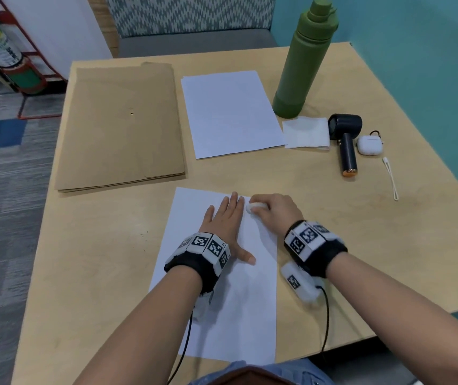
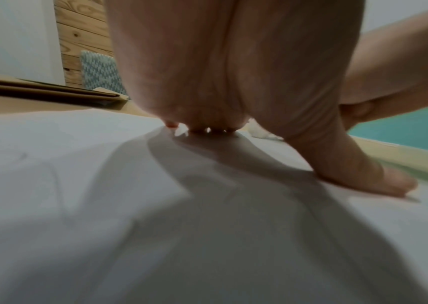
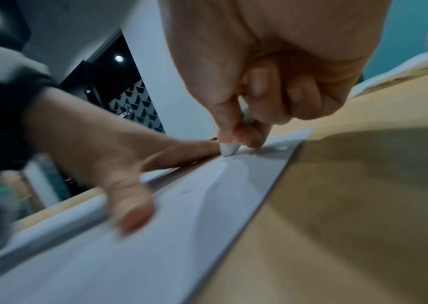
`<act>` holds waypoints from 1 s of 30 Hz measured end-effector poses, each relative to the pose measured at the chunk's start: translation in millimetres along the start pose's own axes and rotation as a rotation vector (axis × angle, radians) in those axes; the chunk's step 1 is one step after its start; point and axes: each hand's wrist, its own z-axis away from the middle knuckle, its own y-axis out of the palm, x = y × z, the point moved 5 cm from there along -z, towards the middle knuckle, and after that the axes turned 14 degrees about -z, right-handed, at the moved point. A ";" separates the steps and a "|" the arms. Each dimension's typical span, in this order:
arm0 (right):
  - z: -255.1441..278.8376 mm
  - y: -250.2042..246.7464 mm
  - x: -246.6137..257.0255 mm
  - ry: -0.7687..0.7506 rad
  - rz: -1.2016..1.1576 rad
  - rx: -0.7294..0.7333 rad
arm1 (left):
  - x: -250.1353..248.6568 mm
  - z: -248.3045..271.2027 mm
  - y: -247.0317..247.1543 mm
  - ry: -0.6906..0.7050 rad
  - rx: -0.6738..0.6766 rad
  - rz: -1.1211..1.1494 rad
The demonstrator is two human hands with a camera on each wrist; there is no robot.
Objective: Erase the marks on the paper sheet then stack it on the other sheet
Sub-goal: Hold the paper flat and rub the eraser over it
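A white paper sheet point(image 1: 233, 307) lies near the table's front edge. My left hand point(image 1: 223, 223) presses flat on its upper part, fingers straight point(image 2: 389, 183). My right hand point(image 1: 272, 209) pinches a small white eraser point(image 1: 251, 208) against the sheet's top right corner, right beside the left fingertips. In the right wrist view the eraser point(image 3: 228, 149) touches the sheet point(image 3: 156, 236) under thumb and finger. Faint pencil lines point(image 2: 57, 181) show on the sheet point(image 2: 52, 226) in the left wrist view. The other sheet point(image 1: 230, 112) lies farther back, in the table's middle.
A stack of brown envelopes point(image 1: 122, 126) lies at the back left. A green bottle point(image 1: 302, 59), a folded tissue point(image 1: 305, 132), a dark handheld fan point(image 1: 346, 140), a white earbud case point(image 1: 369, 144) and a white strap point(image 1: 390, 179) stand at the right.
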 end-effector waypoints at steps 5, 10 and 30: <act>48.1 15.8 -13.4 -0.013 0.048 0.225 | -0.3 -0.1 1.2 -0.010 -0.016 -0.001; -3.9 1.8 4.2 0.015 0.016 0.054 | 0.0 -2.1 0.6 -0.010 -0.004 -0.013; 46.8 14.1 -17.1 0.044 -0.001 0.202 | -0.7 0.2 -2.1 -0.031 0.011 0.003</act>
